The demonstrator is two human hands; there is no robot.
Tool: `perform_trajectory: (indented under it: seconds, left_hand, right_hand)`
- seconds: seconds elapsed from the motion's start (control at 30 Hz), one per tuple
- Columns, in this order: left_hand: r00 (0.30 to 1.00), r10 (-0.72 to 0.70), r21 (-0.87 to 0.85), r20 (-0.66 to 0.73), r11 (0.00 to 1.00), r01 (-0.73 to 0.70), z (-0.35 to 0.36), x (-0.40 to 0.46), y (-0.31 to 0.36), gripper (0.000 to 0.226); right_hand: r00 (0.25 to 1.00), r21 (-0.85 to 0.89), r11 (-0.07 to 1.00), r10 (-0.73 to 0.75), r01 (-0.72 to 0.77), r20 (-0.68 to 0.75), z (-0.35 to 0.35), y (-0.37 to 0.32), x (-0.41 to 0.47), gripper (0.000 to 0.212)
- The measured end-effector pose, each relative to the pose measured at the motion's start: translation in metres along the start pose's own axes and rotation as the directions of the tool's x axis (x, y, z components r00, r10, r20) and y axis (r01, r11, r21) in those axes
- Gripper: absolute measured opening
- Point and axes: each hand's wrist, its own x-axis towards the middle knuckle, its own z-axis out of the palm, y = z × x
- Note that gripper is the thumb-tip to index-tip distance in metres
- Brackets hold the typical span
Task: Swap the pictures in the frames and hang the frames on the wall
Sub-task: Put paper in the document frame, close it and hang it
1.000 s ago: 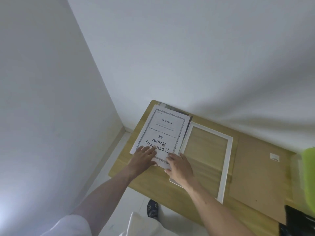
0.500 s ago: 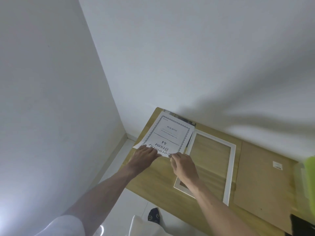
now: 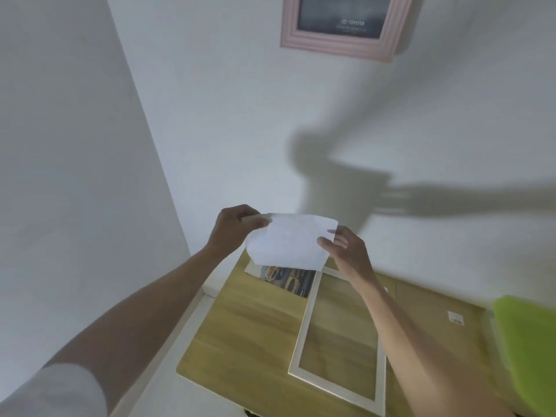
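- A person stands over a light wooden table set in a corner of white walls, both bare arms reaching forward.
- The left hand and the right hand each pinch an upper corner of a white sheet of paper, thumb in front and fingers behind. The sheet is held up in the air above the far end of the table and sags in a curve, blank side toward the viewer.
- On the table below lies a colourful printed photo, partly hidden by the sheet.
- Just to the right of the photo lies an empty white rectangular frame, flat on the table.
- Further right rests a brown backing board with a small white label.
- A pink frame holding a dark picture hangs on the wall above.
- A blurred lime-green object sits at the right edge.
- To do this step well, the person would probably keep both corners level so the limp sheet does not crease, then lower it squarely into a frame opening, printed side facing the glass.
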Motion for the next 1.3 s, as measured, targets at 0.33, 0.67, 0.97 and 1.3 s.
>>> perform_trajectory:
  seconds: [0.33, 0.67, 0.97, 1.3]
  left_hand:
    - [0.918, -0.196, -0.082, 0.345, 0.968, 0.237, 0.031, 0.011, -0.008, 0.038]
    - [0.888, -0.358, -0.16, 0.289, 0.896, 0.414, 0.101, -0.005, -0.038, 0.028]
    - [0.849, -0.422, 0.272, 0.317, 0.898, 0.346, 0.156, -0.046, -0.092, 0.06]
    - [0.825, -0.359, 0.657, 0.436, 0.754, -0.019, 0.189, -0.065, -0.124, 0.053]
  right_hand:
    - [0.984, 0.292, 0.949, 0.155, -0.121, -0.093, -0.053, 0.007, -0.007, 0.019]
    - [0.915, -0.037, 0.916, 0.397, -0.4, -0.07, -0.084, 0.089, -0.05, 0.04]
    - [0.828, -0.183, 0.811, 0.519, -0.555, -0.214, -0.078, 0.163, -0.096, 0.039]
    - [0.848, -0.694, 0.506, 0.429, -0.512, -0.312, -0.067, 0.177, -0.112, 0.042]
